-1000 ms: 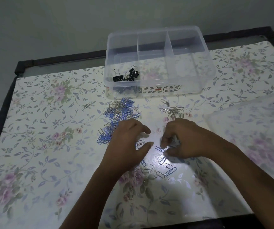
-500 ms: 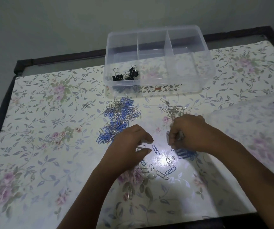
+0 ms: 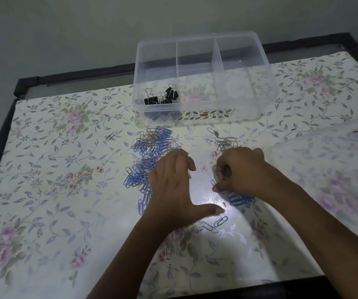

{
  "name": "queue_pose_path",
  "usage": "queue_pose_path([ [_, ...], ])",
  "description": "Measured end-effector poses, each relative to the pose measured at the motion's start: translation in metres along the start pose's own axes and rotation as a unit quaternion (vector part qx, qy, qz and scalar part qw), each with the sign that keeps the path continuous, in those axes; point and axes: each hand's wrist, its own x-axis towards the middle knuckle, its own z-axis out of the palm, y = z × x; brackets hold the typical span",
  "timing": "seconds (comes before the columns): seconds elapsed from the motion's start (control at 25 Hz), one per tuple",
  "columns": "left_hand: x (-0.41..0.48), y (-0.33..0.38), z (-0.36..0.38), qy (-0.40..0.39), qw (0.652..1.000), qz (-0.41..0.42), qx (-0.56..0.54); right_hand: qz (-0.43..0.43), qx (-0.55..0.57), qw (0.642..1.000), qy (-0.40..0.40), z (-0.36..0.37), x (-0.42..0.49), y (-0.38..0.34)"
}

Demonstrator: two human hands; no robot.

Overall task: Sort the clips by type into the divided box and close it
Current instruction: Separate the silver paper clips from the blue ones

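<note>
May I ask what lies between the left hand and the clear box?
A mixed heap of blue and silver paper clips, in the head view.

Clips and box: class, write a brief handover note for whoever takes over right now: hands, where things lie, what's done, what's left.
Left hand open over the table; right hand curled, contents hidden.
Done: binder clips in the left compartment of the box; other two empty.
Mixed pile, silver pile, blue pile and strays on the table; lid at right.
Left: finish separating, fill box, close it.
</note>
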Motion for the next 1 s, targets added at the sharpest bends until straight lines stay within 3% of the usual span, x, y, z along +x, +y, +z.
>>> queue_pose_path([
  [0.4,0.002,-0.013,0.004,-0.090,0.987,-0.095,0.095,-0.014,0.018,0.999,-0.046,-0.006,-0.008,0.007],
  [0.56,0.003,-0.014,0.001,-0.062,0.990,-0.093,0.088,-0.033,0.052,0.994,-0.092,-0.008,-0.013,0.002],
  [0.8,0.002,-0.012,0.004,-0.081,0.987,-0.087,0.105,-0.060,-0.047,0.990,-0.122,0.006,-0.009,-0.012],
  [1.0,0.006,-0.021,-0.002,-0.078,0.987,-0.092,0.104,-0.025,-0.101,0.989,-0.101,-0.001,-0.006,0.000],
])
